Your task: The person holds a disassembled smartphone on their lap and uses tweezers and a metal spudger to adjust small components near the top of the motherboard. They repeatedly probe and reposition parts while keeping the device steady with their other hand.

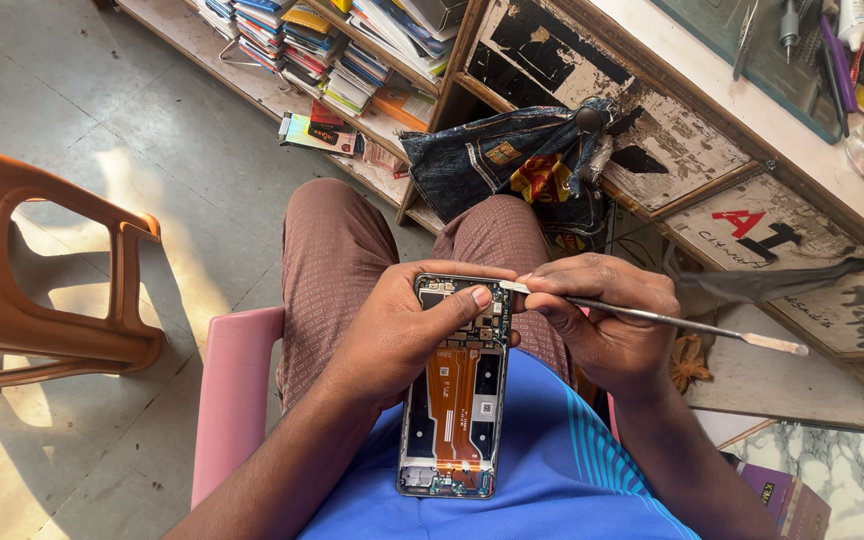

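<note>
A: Where is the opened phone point(455, 385) located?

B: It is held above the lap, back cover removed, with orange flex cables and the circuit board exposed. Its lower end is rested against the blue shirt point(552, 470).

A: How is it gripped?

B: It is clasped by the left hand point(402, 335) from the left side. The fingers are wrapped around the upper half, and the thumb point(457, 305) is pressed flat across the board near the top.

A: What is held by the right hand point(602, 315)?

B: A thin metal spudger point(652, 318) is pinched between thumb and fingers. Its flat tip is placed at the upper right corner of the phone, touching or just over the frame edge; which one cannot be told. The other flat end is extended out to the right.

A: What is found around the work?

B: Brown trousers point(337, 255) are seen beneath the phone, and a pink seat point(237, 390) to the left. An orange plastic chair point(42, 270) is stood well apart on the floor. A dark patterned cloth bag point(512, 165) is lodged against a worn wooden counter point(672, 130), and stacked books point(342, 50) are shelved beyond.
</note>
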{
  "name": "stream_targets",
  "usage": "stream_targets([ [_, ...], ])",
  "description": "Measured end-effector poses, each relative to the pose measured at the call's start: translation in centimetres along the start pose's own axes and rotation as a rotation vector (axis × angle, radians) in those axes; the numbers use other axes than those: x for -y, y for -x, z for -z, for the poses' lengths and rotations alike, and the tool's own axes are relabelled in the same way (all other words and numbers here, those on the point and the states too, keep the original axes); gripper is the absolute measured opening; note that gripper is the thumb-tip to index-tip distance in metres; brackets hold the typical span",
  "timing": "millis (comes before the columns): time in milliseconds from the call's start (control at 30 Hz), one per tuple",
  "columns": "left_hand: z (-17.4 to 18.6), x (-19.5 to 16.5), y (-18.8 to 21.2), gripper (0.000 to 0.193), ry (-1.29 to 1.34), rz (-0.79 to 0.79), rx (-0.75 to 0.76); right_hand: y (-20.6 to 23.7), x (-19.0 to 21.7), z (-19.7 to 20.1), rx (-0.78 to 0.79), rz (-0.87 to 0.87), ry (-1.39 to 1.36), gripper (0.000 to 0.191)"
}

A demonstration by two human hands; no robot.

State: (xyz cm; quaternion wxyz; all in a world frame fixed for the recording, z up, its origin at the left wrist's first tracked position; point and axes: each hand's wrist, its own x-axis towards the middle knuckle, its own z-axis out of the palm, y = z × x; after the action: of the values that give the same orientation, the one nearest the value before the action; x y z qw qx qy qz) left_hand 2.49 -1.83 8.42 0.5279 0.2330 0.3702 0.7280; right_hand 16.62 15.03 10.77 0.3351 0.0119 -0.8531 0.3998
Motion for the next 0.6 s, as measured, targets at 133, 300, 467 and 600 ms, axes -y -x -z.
stream_targets([
  [133, -0.2, 0.0, -0.1, 0.033, -0.060, 0.010, -0.035, 0.0, -0.2, 0.0, 0.010, -0.005, -0.005, 0.018],
  [300, -0.4, -0.1, 0.0, 0.032, -0.063, 0.022, -0.059, 0.3, -0.4, -0.3, 0.005, -0.014, -0.036, 0.018],
  [467, -0.4, 0.0, 0.0, 0.031, -0.072, 0.034, -0.083, 0.3, -0.8, -0.7, 0.010, 0.008, -0.025, 0.017],
  [600, -0.1, 0.3, -0.2, 0.030, -0.090, 0.016, -0.099, 0.3, -1.0, -1.2, -0.004, -0.005, -0.069, 0.017],
])
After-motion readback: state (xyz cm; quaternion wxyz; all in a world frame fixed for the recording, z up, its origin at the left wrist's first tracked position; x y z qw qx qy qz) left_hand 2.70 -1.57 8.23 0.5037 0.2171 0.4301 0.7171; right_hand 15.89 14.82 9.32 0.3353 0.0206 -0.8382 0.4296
